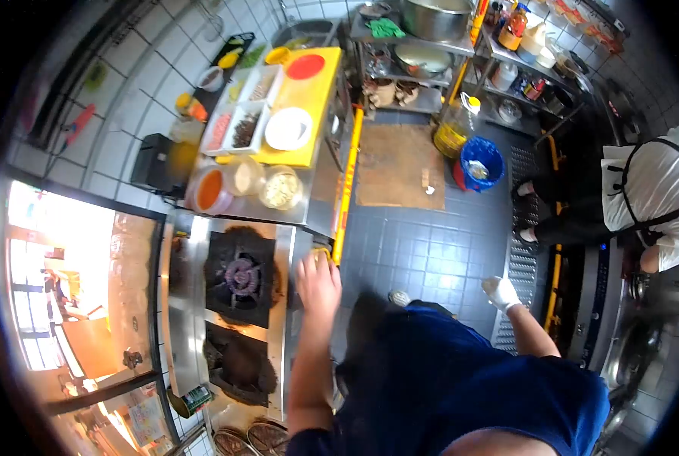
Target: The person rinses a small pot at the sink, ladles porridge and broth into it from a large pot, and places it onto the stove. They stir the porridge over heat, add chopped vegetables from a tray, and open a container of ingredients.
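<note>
My left hand [318,281] is bare and reaches to the front edge of the steel stove [282,304]. Its fingers curl around a small yellow thing, mostly hidden, beside the end of a yellow pipe [347,194]. Left of that hand is a black gas burner [241,277], with a purplish centre. A second burner [237,365] lies closer to me. My right hand [501,293], in a white glove, hangs over the floor with fingers loosely apart and nothing visible in it.
Beyond the stove, a counter carries a yellow cutting board [301,91], a white bowl [288,128] and several food tubs. A blue-lined bin [480,163] and an oil jug [455,129] stand on the floor near cardboard [400,167]. Another person [644,182] stands at right.
</note>
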The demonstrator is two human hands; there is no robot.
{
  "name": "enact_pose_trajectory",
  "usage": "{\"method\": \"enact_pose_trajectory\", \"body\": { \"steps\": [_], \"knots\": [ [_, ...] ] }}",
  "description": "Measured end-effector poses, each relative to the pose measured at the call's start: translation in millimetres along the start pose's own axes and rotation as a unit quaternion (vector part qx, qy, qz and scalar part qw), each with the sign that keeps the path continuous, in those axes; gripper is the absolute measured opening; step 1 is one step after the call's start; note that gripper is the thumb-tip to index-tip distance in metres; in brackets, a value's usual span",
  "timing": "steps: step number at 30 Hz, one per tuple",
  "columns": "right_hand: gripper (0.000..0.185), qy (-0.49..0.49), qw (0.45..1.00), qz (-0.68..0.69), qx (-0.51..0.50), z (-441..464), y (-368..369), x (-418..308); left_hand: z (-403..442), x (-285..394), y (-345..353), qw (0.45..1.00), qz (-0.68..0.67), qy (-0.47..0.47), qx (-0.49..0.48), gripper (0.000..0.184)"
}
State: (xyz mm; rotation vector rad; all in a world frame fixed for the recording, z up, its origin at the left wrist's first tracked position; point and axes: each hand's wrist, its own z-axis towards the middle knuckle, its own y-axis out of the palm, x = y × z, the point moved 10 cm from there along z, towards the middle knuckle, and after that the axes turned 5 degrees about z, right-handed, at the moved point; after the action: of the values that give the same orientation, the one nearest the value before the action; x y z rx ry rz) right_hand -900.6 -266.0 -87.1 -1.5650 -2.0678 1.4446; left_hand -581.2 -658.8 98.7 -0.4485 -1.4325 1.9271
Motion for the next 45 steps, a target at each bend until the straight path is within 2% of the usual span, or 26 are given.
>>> {"method": "enact_pose_trajectory", "body": {
  "steps": [2,5,7,10,11,14,16,18,19,20,22,23,24,26,27,28,30,32,34,36,38,39,40,42,43,45],
  "knots": [
    [0.036,0.032,0.995,0.093,0.021,21,-2,5,69,4,27,0.999,0.008,0.039,-0.014,0.037],
    [0.03,-0.027,0.989,0.143,0.036,68,-27,-46,164,1,72,0.998,0.034,0.043,-0.01,0.039],
    [0.026,-0.085,0.987,0.121,0.062,112,-61,-104,219,-9,102,0.997,0.059,0.04,0.007,0.041],
    [0.025,-0.183,0.975,0.07,0.105,212,-127,-235,294,-44,164,0.993,0.112,0.013,-0.018,0.046],
    [0.025,-0.204,0.97,0.068,0.116,243,-149,-266,317,-52,172,0.995,0.101,0.005,-0.007,0.036],
    [0.024,-0.272,0.953,0.051,0.126,326,-190,-355,346,-89,222,0.995,0.081,-0.001,-0.05,0.02],
    [0.025,-0.361,0.921,0.03,0.141,367,-208,-405,352,-101,208,0.997,0.062,-0.02,-0.043,0.01],
    [0.026,-0.394,0.909,-0.045,0.131,419,-215,-442,359,-111,197,0.995,0.07,-0.027,-0.072,0.006],
    [0.023,-0.353,0.93,0.08,0.068,433,-234,-473,356,-118,200,0.992,0.077,-0.039,-0.093,0.01],
    [0.019,-0.403,0.903,-0.016,0.15,441,-252,-508,354,-125,204,0.989,0.084,-0.052,-0.114,0.013],
    [0.02,-0.443,0.88,-0.002,0.169,482,-267,-547,375,-118,163,0.99,0.043,-0.078,-0.111,0.042],
    [0.021,-0.445,0.875,-0.046,0.182,512,-265,-558,384,-117,152,0.993,0.02,-0.077,-0.085,0.042],
    [0.02,-0.467,0.87,-0.01,0.16,534,-271,-578,392,-115,146,0.995,-0.002,-0.078,-0.059,0.043],
    [0.025,-0.459,0.878,-0.056,0.125,595,-266,-604,415,-110,146,0.993,-0.061,-0.094,-0.041,0.042],
    [0.026,-0.48,0.865,-0.058,0.132,589,-285,-648,435,-105,138,0.994,-0.06,-0.093,-0.017,0.034],
    [0.03,-0.484,0.87,0.01,0.096,607,-293,-671,453,-102,150,0.992,-0.077,-0.098,-0.028,0.032],
    [0.041,-0.464,0.883,-0.054,0.039,668,-289,-712,489,-99,188,0.986,-0.112,-0.108,-0.051,0.027],
    [0.039,-0.434,0.899,0.04,0.041,746,-300,-743,537,-97,229,0.98,-0.126,-0.132,-0.083,0.022],
    [0.046,-0.426,0.902,-0.008,0.064,813,-317,-797,587,-96,265,0.974,-0.129,-0.162,-0.093,0.023],
    [0.053,-0.439,0.883,-0.098,0.132,916,-317,-842,637,-100,278,0.966,-0.131,-0.211,-0.075,0.021],
    [0.052,-0.369,0.925,-0.075,0.054,977,-339,-898,674,-101,303,0.951,-0.141,-0.26,-0.087,0.02],
    [0.048,-0.378,0.918,-0.098,0.069,1017,-341,-922,691,-104,306,0.951,-0.142,-0.269,-0.051,0.019],
    [0.044,-0.384,0.912,-0.12,0.082,1058,-342,-940,708,-103,314,0.945,-0.155,-0.284,-0.059,0.019],
    [0.05,-0.417,0.903,-0.069,0.08,1131,-340,-974,742,-105,325,0.929,-0.182,-0.316,-0.068,0.02],
    [0.048,-0.411,0.908,-0.058,0.058,1145,-340,-988,756,-103,338,0.923,-0.185,-0.319,-0.107,0.021],
    [0.045,-0.425,0.902,-0.071,0.026,1189,-324,-1022,800,-109,345,0.93,-0.189,-0.305,-0.078,0.023]
  ]
}}
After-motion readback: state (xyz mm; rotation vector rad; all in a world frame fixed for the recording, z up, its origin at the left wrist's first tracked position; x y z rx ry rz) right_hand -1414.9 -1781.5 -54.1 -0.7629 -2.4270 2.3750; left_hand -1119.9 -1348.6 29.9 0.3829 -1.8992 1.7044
